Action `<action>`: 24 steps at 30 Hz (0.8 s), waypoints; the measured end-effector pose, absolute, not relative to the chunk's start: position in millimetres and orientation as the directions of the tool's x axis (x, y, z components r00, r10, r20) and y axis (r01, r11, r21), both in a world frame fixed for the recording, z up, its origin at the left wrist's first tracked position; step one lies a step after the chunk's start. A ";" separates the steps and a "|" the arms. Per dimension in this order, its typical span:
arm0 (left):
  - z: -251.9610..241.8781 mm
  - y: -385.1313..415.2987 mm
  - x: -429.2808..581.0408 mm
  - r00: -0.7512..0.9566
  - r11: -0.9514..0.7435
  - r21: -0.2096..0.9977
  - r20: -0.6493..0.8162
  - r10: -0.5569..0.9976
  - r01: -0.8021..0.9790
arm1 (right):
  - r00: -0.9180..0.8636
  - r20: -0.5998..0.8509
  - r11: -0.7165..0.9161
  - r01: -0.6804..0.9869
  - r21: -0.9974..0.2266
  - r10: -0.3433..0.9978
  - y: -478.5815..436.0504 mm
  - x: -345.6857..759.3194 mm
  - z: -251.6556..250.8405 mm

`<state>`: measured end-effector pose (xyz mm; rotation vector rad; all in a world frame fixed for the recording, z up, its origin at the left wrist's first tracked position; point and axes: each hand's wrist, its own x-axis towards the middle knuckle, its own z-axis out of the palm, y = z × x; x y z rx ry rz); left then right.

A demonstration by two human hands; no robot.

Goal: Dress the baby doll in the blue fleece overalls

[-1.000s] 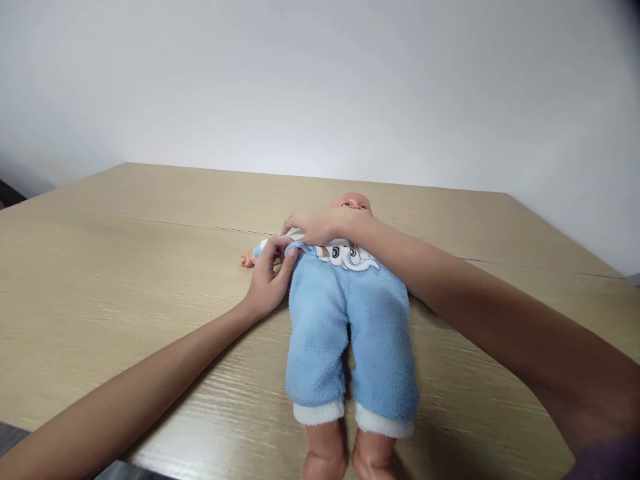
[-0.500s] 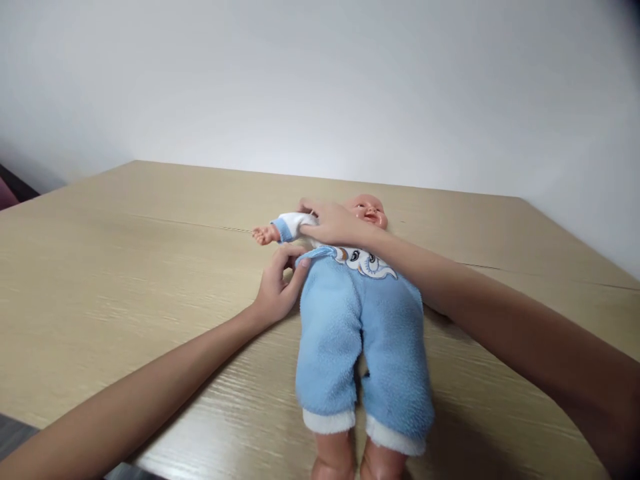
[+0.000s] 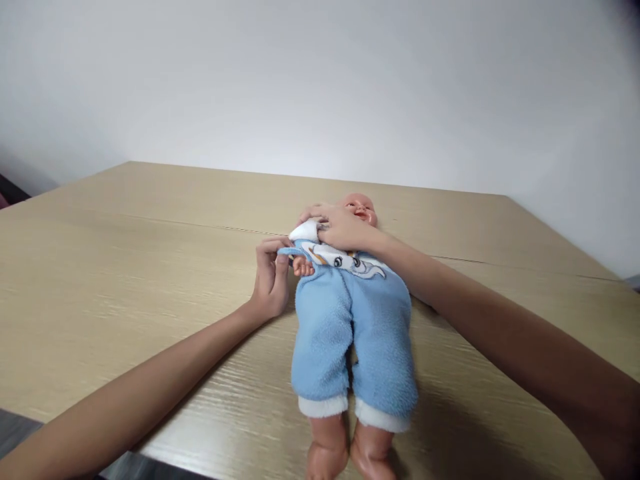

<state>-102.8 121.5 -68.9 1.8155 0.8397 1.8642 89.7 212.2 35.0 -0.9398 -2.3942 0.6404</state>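
A baby doll point(image 3: 360, 203) lies on its back with its feet towards me, dressed in blue fleece overalls point(image 3: 327, 333) with a cartoon animal on the bib. My left hand point(image 3: 273, 273) pinches the blue edge of the overalls at the doll's side, holding it out from the body. Through that raised edge shows the small doll hand point(image 3: 303, 266), bent down against the fleece. My right hand point(image 3: 343, 227) lies across the doll's chest, its fingers closed on the white sleeve point(image 3: 305, 231) of the same arm. The doll's other arm is hidden behind my forearm.
The doll rests on a light wood-grain table point(image 3: 165, 267) with thin seam lines across it. A plain pale wall point(image 3: 320, 87) rises behind the far edge. Grey flooring point(image 3: 17, 433) shows past the near left corner.
The doll's arm, stretched out sideways before, is now bent down with its hand inside the overalls' edge. My left hand has lifted that edge outward. My right hand still holds the sleeve.
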 end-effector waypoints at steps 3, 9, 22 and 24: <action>-64.2 123.8 -100.4 -0.169 -0.544 0.833 0.552 0.816 0.099 | -0.587 0.266 0.621 0.563 -0.545 0.765 191.0 92.6 39.0; -66.7 129.3 -97.9 -0.149 -0.273 0.959 0.261 0.954 -0.074 | -0.604 0.056 0.506 0.609 -0.611 0.795 171.0 110.9 36.2; -70.5 153.5 -100.2 -0.001 -0.046 0.960 0.048 0.999 -0.278 | -0.525 0.102 0.222 0.171 -0.960 0.845 180.6 119.5 4.3; -69.4 157.1 -103.5 0.006 -0.078 0.972 0.081 0.997 -0.223 | -0.504 0.074 0.158 0.126 -0.979 0.861 178.9 120.3 4.1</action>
